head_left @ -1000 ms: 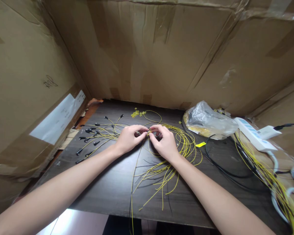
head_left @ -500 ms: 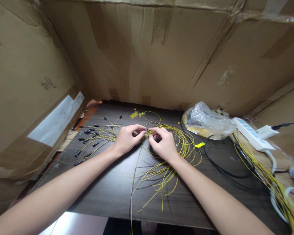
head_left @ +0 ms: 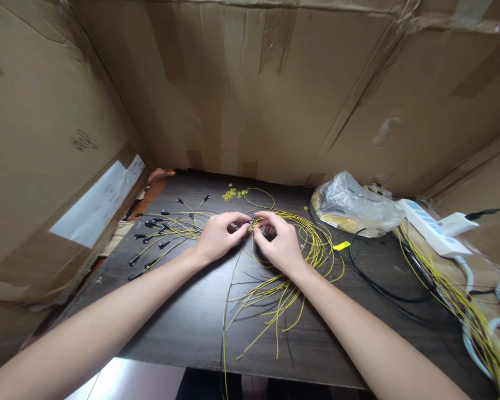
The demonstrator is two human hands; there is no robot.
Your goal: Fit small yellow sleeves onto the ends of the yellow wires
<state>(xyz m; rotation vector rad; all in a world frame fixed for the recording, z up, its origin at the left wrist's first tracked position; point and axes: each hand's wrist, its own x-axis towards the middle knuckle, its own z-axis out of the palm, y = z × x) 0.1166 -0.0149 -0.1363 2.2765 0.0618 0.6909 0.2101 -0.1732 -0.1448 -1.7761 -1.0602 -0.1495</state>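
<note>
Pinching together over the middle of the dark table, the left hand and the right hand meet fingertip to fingertip, the left at 9 o'clock of the meeting point and the right at 3 o'clock. Between the thumb and forefinger of each hand sits the end of a thin yellow wire; the fingers of both hands are closed on it, and a small dark piece shows just at the left fingertips, too small to make out. From the pinch the yellow wire drops toward 6 o'clock and runs off the near edge of the table.

Under and around the right hand lies a coil of yellow wires, with loose cut ends fanned out toward 6 o'clock. At 9 o'clock of the left hand, wires with black tips spread across the table. At 12 o'clock, near the cardboard wall, lies a small heap of yellow rings. At 2 o'clock of the right hand rests a clear plastic bag, and beyond it, at 3 o'clock, a white power strip.
</note>
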